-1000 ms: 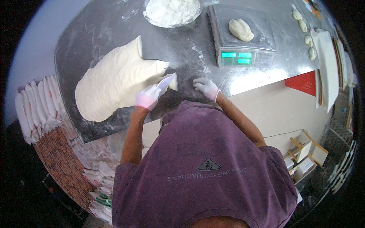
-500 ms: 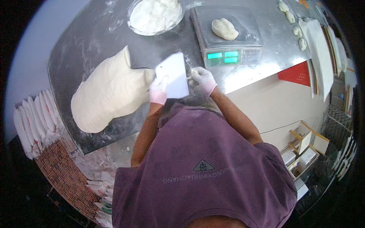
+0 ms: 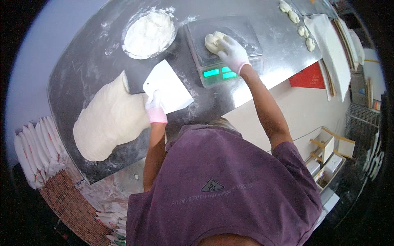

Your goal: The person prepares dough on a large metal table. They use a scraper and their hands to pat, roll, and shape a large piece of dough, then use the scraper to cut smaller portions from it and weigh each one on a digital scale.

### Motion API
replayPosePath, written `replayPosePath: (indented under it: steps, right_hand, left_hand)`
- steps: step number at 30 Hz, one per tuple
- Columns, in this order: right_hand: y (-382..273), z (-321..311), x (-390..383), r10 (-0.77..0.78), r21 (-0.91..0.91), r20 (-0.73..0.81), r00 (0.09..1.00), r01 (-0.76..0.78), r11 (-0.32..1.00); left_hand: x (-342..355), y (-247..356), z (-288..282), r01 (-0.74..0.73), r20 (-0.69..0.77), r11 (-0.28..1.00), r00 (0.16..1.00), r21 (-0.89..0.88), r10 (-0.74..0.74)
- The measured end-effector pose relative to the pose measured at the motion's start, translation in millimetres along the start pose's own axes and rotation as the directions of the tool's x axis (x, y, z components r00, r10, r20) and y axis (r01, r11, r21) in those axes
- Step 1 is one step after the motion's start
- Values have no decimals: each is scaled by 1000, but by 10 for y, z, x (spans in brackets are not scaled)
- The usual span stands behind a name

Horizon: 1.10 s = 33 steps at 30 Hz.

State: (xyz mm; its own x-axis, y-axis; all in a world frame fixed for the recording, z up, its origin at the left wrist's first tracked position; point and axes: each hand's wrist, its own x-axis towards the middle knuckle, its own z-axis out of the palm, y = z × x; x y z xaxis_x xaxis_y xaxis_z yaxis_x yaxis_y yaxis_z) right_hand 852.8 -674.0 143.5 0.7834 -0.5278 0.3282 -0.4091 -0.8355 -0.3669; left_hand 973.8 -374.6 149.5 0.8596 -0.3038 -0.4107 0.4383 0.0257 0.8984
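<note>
The small, round, pale lump of dough [image 3: 214,42] sits on the flat top of a dark, square scale [image 3: 251,44], at ten o'clock from the right hand [image 3: 234,54]. That hand's fingers bend over the lump's near right side and touch it, but I cannot tell if they pinch it. The left hand [image 3: 154,104] has its fingers clamped on one flat, white scraper [image 3: 170,91] with a tiny hole, which points out toward one o'clock. Just beside that hand, at eight o'clock, one big, soft, cream-coloured sheet of dough [image 3: 107,123] lies on the dark grey metal bench [image 3: 88,67]. There is one round, shiny bowl [image 3: 175,32] heaped with white flour [image 3: 148,33], at twelve o'clock from the left hand. The one scale shows three bright green windows [image 3: 211,73]. Far off, between two and three o'clock from the scale, is a row of at least four little dough pieces [image 3: 310,44]; two may touch, so I cannot count them for sure. Both hands wear white gloves with pink cuffs. The right arm reaches far out, palm down, while the left arm reaches less far, toward twelve o'clock.
</note>
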Motion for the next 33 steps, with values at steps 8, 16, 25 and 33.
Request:
replayPosePath:
  steps: [8,16,25,33]
  right_hand:
    - [360,-130,-970,513,548,-63,856,-400,735]
    - [145,-186,-1280,587,613,-39,809,-444,653]
    - [-42,-262,-647,563,783,7,826,-354,511]
    - [-171,-217,-861,465,840,263,845,-438,321]
  left_hand:
    - [-22,102,-72,41,-107,996,993,-75,-49]
    - [268,55,14,-10,121,994,993,113,-4]
    - [526,700,675,-261,314,894,938,363,146]
    - [467,667,81,-321,234,759,946,566,226]
